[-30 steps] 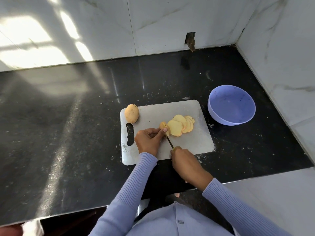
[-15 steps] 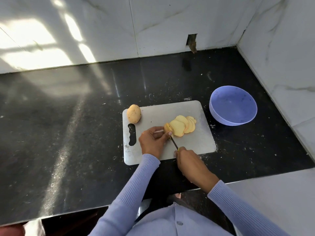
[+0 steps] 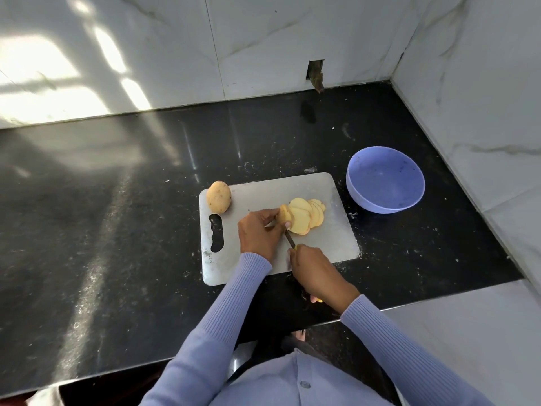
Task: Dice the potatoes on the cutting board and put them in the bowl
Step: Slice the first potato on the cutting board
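Observation:
A grey cutting board [image 3: 263,191] lies on the black counter. A whole potato [image 3: 218,196] rests at its far left corner. Several pale potato slices [image 3: 308,215] lean in a row near the board's middle. My left hand [image 3: 259,234] pinches the small remaining potato end [image 3: 284,213] against the slices. My right hand [image 3: 314,273] grips a knife [image 3: 290,240] with a yellow handle; its dark blade points at the potato end. An empty lilac bowl [image 3: 409,200] stands right of the board.
The black counter [image 3: 117,230] extends far to the left. White marble walls [image 3: 483,98] close the back and right side. The counter's front edge runs just below my right hand. A dark hole [image 3: 315,72] is in the back wall.
The knife blade has moved with the potato end a little toward the slices; my left hand keeps pinching the shrinking end piece. The view has shifted slightly.

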Tool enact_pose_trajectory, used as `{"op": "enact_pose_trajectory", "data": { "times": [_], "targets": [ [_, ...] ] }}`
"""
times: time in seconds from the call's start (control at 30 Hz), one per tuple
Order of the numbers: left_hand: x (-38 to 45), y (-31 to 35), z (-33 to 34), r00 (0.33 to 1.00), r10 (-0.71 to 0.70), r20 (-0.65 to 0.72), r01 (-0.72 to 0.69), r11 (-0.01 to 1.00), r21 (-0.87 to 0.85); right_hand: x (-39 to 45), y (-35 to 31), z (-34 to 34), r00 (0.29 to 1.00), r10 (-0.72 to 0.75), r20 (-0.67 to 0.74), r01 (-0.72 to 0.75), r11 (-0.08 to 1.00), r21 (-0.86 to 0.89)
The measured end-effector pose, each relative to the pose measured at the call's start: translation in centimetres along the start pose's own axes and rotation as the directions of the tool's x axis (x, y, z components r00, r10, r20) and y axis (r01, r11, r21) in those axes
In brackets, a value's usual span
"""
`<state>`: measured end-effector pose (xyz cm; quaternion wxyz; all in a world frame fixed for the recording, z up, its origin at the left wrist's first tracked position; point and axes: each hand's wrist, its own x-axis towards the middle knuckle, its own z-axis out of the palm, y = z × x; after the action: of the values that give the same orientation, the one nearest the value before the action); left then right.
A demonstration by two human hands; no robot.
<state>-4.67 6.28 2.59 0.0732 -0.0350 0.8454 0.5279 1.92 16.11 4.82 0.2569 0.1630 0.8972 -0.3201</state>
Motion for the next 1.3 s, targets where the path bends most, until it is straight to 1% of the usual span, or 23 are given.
{"op": "enact_pose_trajectory", "data": {
  "times": [0.07,0.17,0.33,0.4,0.47,0.53,0.6,0.73,0.83,0.97,1.07,1.17,1.3],
  "targets": [
    [0.1,0.1,0.0,1.000,0.007,-0.005,-0.007,1.000,-0.005,0.0,-0.4,-0.4,1.000,0.023,0.013,-0.024,0.999,0.033],
    [0.2,-0.2,0.0,1.000,-0.024,-0.004,0.023,0.998,-0.050,0.0,-0.5,-0.3,0.998,0.046,0.034,-0.048,0.997,0.060],
    [0.2,-0.3,0.1,0.999,-0.008,-0.033,0.006,0.998,-0.060,0.8,-0.4,-1.1,0.996,0.046,0.081,-0.063,0.972,0.228],
    [0.0,-0.2,0.2,0.998,-0.039,-0.040,0.035,0.995,-0.098,0.5,-0.4,-1.1,0.996,0.057,0.071,-0.069,0.980,0.186],
    [0.0,-0.3,0.1,0.996,-0.085,-0.039,0.078,0.985,-0.156,-0.2,-0.2,-0.1,0.997,0.069,0.030,-0.070,0.996,0.055],
    [-0.1,-0.4,0.0,0.993,-0.114,-0.032,0.105,0.974,-0.200,-0.8,0.0,0.8,0.999,0.037,-0.010,-0.038,0.999,-0.030],
    [-0.1,-0.4,-0.1,0.991,-0.132,-0.030,0.122,0.966,-0.227,-0.7,-0.2,0.7,0.999,0.030,-0.030,-0.031,0.999,-0.029],
    [0.0,-0.6,-0.5,0.979,-0.200,-0.026,0.184,0.938,-0.293,0.6,-1.1,-0.9,0.997,0.074,-0.006,-0.074,0.995,0.063],
    [0.1,-1.0,-0.3,0.972,-0.220,-0.083,0.196,0.952,-0.237,0.2,-0.7,-1.2,0.999,0.049,0.011,-0.050,0.996,0.070],
    [0.0,-0.7,0.3,0.976,-0.128,-0.178,0.117,0.991,-0.070,-0.9,-0.1,-1.1,0.998,0.063,0.027,-0.064,0.998,0.025],
    [-0.1,-0.4,0.2,0.979,-0.068,-0.193,0.075,0.997,0.027,-1.2,0.1,-0.9,0.997,0.077,0.013,-0.077,0.997,-0.001],
    [-0.2,-0.2,0.2,0.978,-0.039,-0.205,0.053,0.997,0.064,-1.4,0.3,-0.8,0.997,0.073,0.031,-0.074,0.997,0.016],
    [-0.3,0.1,0.1,0.972,-0.010,-0.233,0.032,0.995,0.090,-1.7,0.2,-1.2,0.995,0.071,0.077,-0.070,0.998,-0.006]
  ]
}}
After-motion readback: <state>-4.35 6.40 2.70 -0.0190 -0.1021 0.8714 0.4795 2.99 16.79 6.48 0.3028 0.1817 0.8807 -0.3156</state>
